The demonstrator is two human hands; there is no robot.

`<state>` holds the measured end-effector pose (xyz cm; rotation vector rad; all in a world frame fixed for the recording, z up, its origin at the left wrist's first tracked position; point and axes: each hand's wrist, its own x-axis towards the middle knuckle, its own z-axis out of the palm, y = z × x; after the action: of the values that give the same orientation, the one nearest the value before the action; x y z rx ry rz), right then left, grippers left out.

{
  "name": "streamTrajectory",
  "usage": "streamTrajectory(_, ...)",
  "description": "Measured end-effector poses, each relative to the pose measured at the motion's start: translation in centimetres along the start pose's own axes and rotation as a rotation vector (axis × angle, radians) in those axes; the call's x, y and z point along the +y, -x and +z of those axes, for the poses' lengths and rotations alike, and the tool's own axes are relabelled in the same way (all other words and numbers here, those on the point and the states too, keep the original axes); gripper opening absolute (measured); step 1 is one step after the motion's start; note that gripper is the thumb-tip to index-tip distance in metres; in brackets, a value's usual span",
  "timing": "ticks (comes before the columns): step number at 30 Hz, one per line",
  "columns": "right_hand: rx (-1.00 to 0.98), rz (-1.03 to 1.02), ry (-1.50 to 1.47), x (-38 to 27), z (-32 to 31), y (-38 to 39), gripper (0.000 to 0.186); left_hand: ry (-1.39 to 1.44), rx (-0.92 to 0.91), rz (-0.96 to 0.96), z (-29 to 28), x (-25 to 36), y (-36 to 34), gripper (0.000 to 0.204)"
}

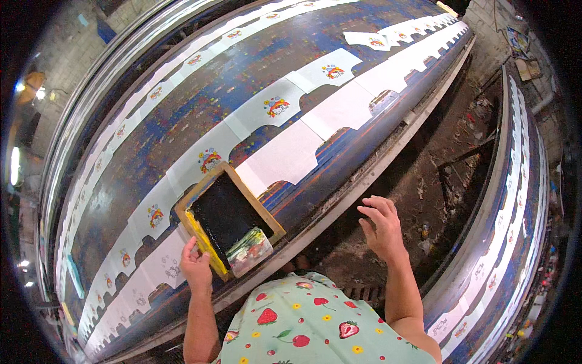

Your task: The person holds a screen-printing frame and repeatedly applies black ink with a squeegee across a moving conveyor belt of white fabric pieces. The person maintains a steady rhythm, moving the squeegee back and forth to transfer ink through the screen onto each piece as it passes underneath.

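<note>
Left hand grips the near corner of the wooden-framed printing screen, fingers curled over the yellow-taped edge, so it is closed on the frame. Right hand hangs free, well to the right of the screen and off the table's near rail, fingers spread and holding nothing. That screen lies flat on the long blue printing table, its dark mesh facing up and a smear of mixed ink pooled at its near end. It covers one white fabric piece in the near row. Beyond the screen, the farther row of white pieces carries a coloured rainbow motif on each one, running away to both ends of the table. To the right of the screen, the near-row pieces look blank; to its left, one near-row piece shows a faint outline print. Judging from this, the far row appears finished, while most of the near row to the right of the screen remains to be printed. A second long table with printed pieces runs far right of the screen, across a dirt aisle.
</note>
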<state>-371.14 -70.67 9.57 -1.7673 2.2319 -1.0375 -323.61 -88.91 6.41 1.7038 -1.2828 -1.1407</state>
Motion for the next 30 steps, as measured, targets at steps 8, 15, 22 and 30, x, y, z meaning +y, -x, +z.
streamTrajectory(8,0.0,-0.099,-0.016,-4.8,0.7,-0.7,0.034,-0.086,0.134,0.295,2.2,-2.9,0.7,0.06)
streamTrajectory(15,-0.222,-0.307,-0.166,-9.7,4.4,-3.3,0.04,-0.219,0.278,0.344,4.0,-3.0,2.1,0.053)
streamTrajectory(22,-0.448,-0.365,-0.271,-7.5,6.0,-7.8,0.041,-0.128,0.315,0.412,8.2,-0.5,3.0,0.042)
streamTrajectory(30,-0.373,-0.521,-0.298,1.9,1.1,-14.1,0.031,-0.119,0.313,0.439,22.5,4.7,4.5,0.037)
